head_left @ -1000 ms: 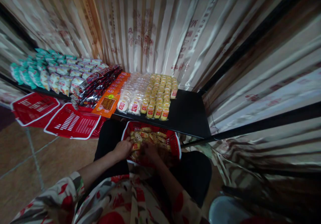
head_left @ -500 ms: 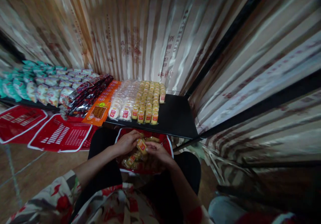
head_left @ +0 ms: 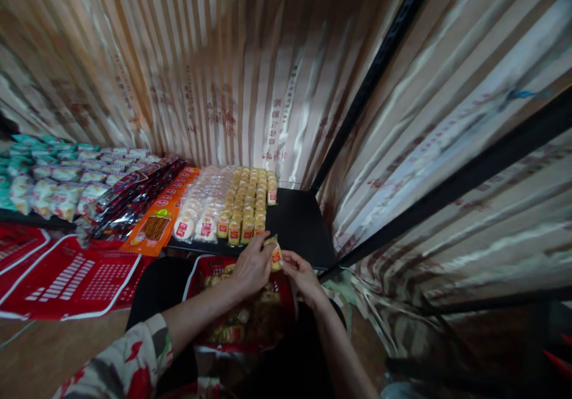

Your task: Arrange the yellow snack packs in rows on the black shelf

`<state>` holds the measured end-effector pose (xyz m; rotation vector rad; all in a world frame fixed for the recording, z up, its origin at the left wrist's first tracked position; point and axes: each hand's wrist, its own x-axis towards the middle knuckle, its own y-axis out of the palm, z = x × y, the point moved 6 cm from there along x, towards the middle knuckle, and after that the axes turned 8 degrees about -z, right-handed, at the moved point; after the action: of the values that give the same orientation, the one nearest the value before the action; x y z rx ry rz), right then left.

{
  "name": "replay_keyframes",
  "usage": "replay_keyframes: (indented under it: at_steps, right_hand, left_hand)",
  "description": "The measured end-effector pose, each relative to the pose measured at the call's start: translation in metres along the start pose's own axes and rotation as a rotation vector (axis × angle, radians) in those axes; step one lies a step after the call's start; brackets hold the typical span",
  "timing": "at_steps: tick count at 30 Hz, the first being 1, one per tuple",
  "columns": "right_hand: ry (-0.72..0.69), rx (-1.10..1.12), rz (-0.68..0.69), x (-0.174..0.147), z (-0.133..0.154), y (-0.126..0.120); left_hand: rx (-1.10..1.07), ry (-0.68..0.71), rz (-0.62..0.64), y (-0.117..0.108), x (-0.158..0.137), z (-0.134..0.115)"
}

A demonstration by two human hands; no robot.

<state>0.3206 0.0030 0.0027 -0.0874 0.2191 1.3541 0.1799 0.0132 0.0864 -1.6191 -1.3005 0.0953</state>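
Both hands met over the near edge of the flat black shelf [head_left: 299,226], pinching one small yellow cellophane-wrapped snack packet with a red label [head_left: 276,257] between them. The left hand [head_left: 252,265] closed its fingers on the packet's left end, and the right hand [head_left: 301,273] gripped the right end with thumb and fingertips. The packet hung just above the shelf's front edge, beside the nearest row of matching yellow packets [head_left: 248,208] that stood in tidy columns on the shelf.

Judging by this, the step in hand was carrying a packet up from the red perforated plastic basket [head_left: 201,274] below the shelf edge, where more of the same glossy packets lay in a loose heap. Setting it down would call for lining it up with the front row, label toward the person, on the bare part of the shelf right of the columns.

Left of the yellow columns on the shelf lay clear crinkly packs of pale round cakes [head_left: 201,211], then flat orange packets [head_left: 158,220] and dark shiny wrappers [head_left: 129,199]. Behind the shelf hung a satiny pleated beige curtain [head_left: 214,71].
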Motion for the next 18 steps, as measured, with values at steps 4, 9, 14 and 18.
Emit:
replay_keyframes:
  at_steps: [4,9,14,18]
  right_hand:
    - [-0.067,-0.030,-0.137,0.024,0.004,-0.017]
    - [-0.119,-0.044,-0.267,0.063,0.004,-0.029]
    - [-0.143,-0.138,-0.287,0.108,0.006,-0.026]
    - [-0.165,-0.226,-0.285,0.140,0.007,-0.018]
  left_hand:
    - [0.073,-0.026,0.045,0.015,0.015,-0.012]
    - [-0.045,-0.251,0.124,0.048,0.037,-0.008]
    - [-0.175,-0.579,0.179,0.086,0.063,0.014]
    - [-0.179,-0.675,0.194,0.101,0.081,0.034]
